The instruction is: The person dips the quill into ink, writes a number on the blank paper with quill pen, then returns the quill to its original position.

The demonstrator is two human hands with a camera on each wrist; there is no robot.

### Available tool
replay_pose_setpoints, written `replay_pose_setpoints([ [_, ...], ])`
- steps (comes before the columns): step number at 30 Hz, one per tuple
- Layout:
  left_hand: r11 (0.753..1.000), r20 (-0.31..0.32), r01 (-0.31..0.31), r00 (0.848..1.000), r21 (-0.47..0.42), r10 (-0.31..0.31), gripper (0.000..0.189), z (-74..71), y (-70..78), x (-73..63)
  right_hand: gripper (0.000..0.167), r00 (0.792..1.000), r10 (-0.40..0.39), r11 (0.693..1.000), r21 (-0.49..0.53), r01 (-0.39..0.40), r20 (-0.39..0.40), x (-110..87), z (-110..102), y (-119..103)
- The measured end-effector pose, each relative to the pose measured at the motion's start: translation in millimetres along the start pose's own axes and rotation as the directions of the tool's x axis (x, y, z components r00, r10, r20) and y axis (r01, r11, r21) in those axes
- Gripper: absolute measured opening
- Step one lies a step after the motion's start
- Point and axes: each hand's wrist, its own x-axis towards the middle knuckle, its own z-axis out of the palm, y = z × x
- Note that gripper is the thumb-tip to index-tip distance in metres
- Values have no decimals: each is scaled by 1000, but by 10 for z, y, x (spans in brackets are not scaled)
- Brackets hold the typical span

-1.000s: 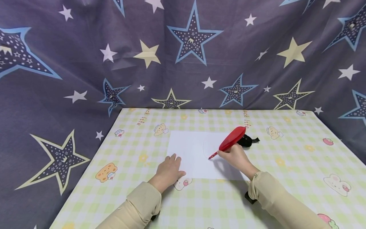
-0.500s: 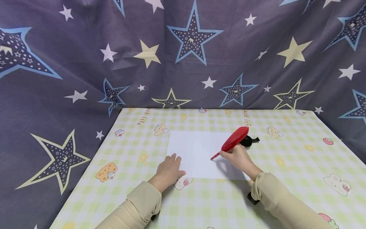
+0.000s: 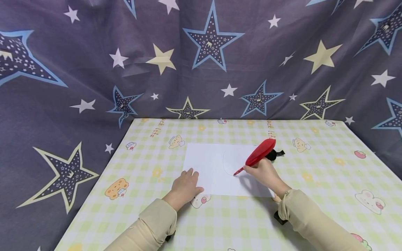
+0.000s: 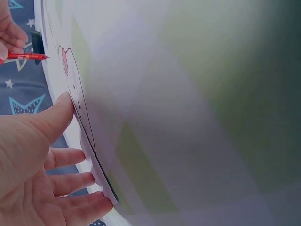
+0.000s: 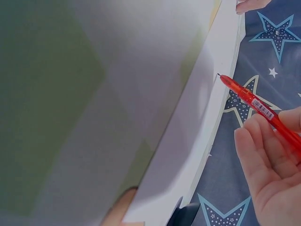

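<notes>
A white sheet of paper (image 3: 205, 162) lies on the checked tablecloth. My left hand (image 3: 185, 185) rests on its lower left corner, fingers extended and thumb spread. In the left wrist view, the fingertips of that left hand (image 4: 33, 165) lie along the paper's edge. My right hand (image 3: 267, 174) pinches a red pen (image 3: 259, 153) topped by a large feather-like piece. A barcode label shows on the pen (image 5: 254, 103) in the right wrist view. Its tip meets the paper right of centre, at the lower end of a thin curved line (image 3: 223, 164).
Behind the right hand sits a black rounded object (image 3: 272, 154) with a short strap, partly hidden by the pen. The tablecloth (image 3: 150, 209) has printed cartoon figures. A dark star-patterned curtain (image 3: 201, 83) rises behind the table's far edge.
My right hand and the pen have moved slightly to the right, and the curved line has grown longer at its lower end. The left hand has stayed in place.
</notes>
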Motion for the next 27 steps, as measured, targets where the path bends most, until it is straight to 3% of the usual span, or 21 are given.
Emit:
replay_pose_setpoints([
  [27,1000,8,9,1000,-14,-8,51,-5,0,4,12,1000,11,999,30,-11,13,6,-135,102],
])
